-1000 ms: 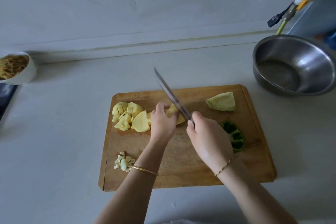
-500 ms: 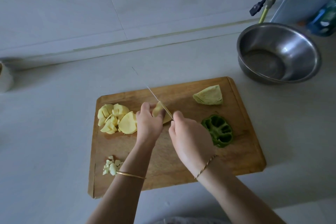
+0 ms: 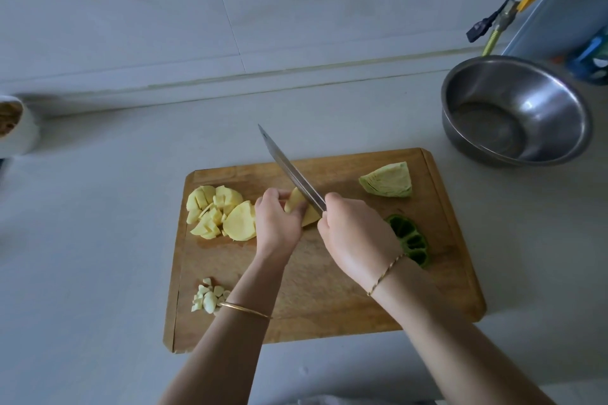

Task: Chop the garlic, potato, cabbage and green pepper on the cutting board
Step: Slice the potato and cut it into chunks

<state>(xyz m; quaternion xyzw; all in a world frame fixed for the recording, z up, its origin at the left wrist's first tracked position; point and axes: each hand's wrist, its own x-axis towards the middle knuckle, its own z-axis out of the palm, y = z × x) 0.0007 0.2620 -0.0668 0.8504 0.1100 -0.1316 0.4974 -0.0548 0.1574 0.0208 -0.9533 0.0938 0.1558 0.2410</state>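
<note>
Gripping the potato [image 3: 297, 204] under curled fingers, the left hand [image 3: 278, 227] pins it near the middle of the board [image 3: 329, 306], while the right hand [image 3: 357, 237] is wrapped round the handle of the knife [image 3: 289, 171], the blade slanting up and away with its heel at the potato and its tip raised; whether the edge has bitten in I cannot tell. The step in hand looks like slicing this last big piece, and doing it well probably means tucking the left fingertips back so the knuckles guide the blade, resting the potato on a flat face so it cannot rock, and bringing the tip down before pressing through in even cuts. The pile [image 3: 217, 212] of cut potato lies just left of the left hand and can take the new pieces. Chopped garlic [image 3: 209, 297] sits at the near left; the cabbage [image 3: 388, 181] wedge and the pepper [image 3: 411, 240], partly behind the right wrist, wait uncut on the right, with a steel bowl [image 3: 516, 108] beyond the board's far right corner
</note>
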